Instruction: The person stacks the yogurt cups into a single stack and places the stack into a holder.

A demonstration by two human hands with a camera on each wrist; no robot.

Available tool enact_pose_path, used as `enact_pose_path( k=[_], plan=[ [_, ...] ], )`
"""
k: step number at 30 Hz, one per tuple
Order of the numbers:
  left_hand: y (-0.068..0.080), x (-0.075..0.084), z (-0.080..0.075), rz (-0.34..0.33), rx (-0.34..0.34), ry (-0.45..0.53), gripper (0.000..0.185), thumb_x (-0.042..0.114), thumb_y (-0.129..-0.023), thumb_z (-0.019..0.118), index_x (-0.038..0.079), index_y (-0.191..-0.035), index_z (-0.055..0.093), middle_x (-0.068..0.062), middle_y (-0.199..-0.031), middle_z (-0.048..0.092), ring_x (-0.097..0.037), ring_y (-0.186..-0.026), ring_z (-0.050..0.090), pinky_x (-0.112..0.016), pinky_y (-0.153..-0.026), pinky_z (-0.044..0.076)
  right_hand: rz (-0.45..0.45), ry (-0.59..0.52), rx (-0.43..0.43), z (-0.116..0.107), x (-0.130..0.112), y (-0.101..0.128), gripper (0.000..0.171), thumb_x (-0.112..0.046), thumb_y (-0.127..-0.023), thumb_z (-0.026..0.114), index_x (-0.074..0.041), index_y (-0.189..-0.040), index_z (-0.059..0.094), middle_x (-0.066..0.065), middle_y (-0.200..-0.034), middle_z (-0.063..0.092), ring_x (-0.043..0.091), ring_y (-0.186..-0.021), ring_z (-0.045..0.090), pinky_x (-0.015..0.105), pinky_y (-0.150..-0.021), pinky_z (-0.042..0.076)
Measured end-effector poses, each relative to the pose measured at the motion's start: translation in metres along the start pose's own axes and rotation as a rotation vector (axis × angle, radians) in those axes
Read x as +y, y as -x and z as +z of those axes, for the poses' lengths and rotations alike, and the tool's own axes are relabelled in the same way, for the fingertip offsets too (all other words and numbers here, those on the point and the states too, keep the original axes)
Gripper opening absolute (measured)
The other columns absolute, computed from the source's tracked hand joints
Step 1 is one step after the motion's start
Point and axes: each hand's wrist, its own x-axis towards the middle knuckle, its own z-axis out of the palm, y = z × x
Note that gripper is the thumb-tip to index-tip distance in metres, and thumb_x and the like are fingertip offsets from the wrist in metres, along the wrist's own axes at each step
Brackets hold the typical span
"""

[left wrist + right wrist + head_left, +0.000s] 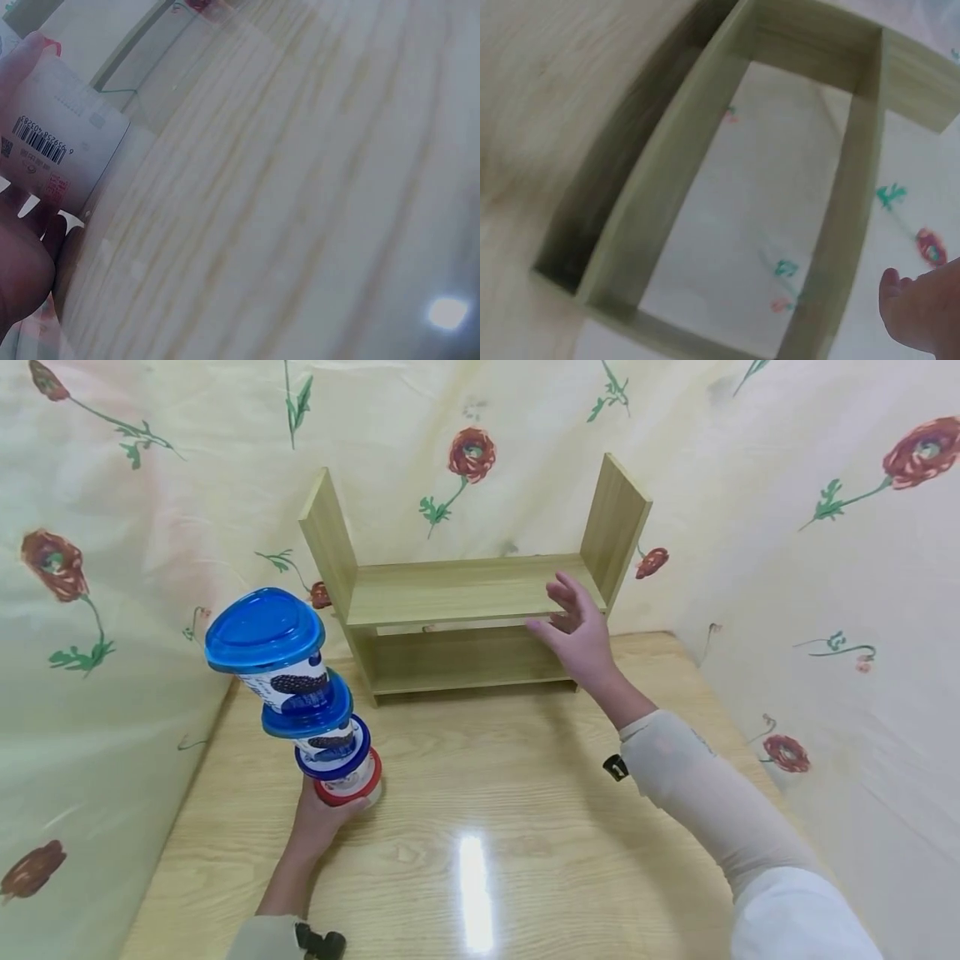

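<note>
glossy rounded tubs (pixel 311 714) stand stacked in left hand (pixel 322 818).

A 2-tier wooden shelf unit (pixel 465 592) stands towards the wood-grain table's (pixel 450 768) far edge.

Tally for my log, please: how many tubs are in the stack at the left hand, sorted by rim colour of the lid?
Bright blue-rimmed tubs: 2
Dark blue-rimmed tub: 1
Red-rimmed tub: 1
Total: 4
</note>
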Motion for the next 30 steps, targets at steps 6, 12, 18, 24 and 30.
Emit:
enact_pose_path(
  k=[6, 12, 18, 24, 30],
  plan=[
    [0.000, 0.000, -0.003, 0.010, -0.003, -0.011, 0.103, 0.009, -0.074, 0.082, 0.032, -0.148, 0.014, -0.003, -0.145, 0.035, -0.025, -0.130, 0.036, -0.050, -0.107, 0.030, -0.005, 0.031, 0.159, -0.020, 0.011, 0.008, 0.063, -0.006, -0.080, 0.077, -0.005, -0.136, 0.048, 0.023, -0.126, 0.049, 0.034, -0.120, 0.047, 0.040, -0.097, 0.044],
    [0.000, 0.000, -0.003, 0.012, -0.003, -0.017, 0.101, 0.010, -0.075, 0.082, 0.032, -0.148, 0.015, -0.001, -0.144, 0.036, -0.023, -0.130, 0.037, -0.046, -0.106, 0.033, -0.030, 0.109, 0.315, -0.034, 0.018, 0.013, 0.045, -0.004, -0.083, 0.073, 0.006, -0.123, 0.057, 0.019, -0.115, 0.054, 0.027, -0.110, 0.052, 0.031, -0.088, 0.048],
    [0.000, 0.000, -0.003, 0.007, 0.004, -0.008, 0.100, 0.011, -0.075, 0.082, 0.030, -0.148, 0.016, -0.002, -0.144, 0.036, -0.024, -0.130, 0.037, -0.049, -0.107, 0.031, 0.006, 0.143, 0.482, -0.049, 0.039, 0.001, 0.039, -0.011, -0.083, 0.074, 0.006, -0.115, 0.060, 0.010, -0.106, 0.054, 0.024, -0.103, 0.053, 0.025, -0.080, 0.046],
    [0.000, 0.000, -0.001, 0.004, -0.002, 0.000, 0.100, 0.011, -0.075, 0.081, 0.029, -0.148, 0.015, -0.004, -0.145, 0.036, -0.025, -0.130, 0.037, -0.051, -0.107, 0.029, 0.109, 0.190, 0.492, -0.063, 0.060, -0.017, 0.051, -0.027, -0.083, 0.075, -0.009, -0.128, 0.058, 0.005, -0.118, 0.049, 0.021, -0.110, 0.050, 0.026, -0.087, 0.043],
    [0.000, -0.002, 0.000, 0.008, 0.019, 0.014, 0.101, 0.012, -0.074, 0.082, 0.030, -0.148, 0.017, -0.004, -0.145, 0.036, -0.026, -0.130, 0.036, -0.051, -0.107, 0.029, 0.167, 0.248, 0.450, -0.060, 0.067, -0.031, 0.048, -0.034, -0.084, 0.073, -0.007, -0.122, 0.064, 0.003, -0.119, 0.046, 0.020, -0.111, 0.051, 0.027, -0.087, 0.047]
  ],
)
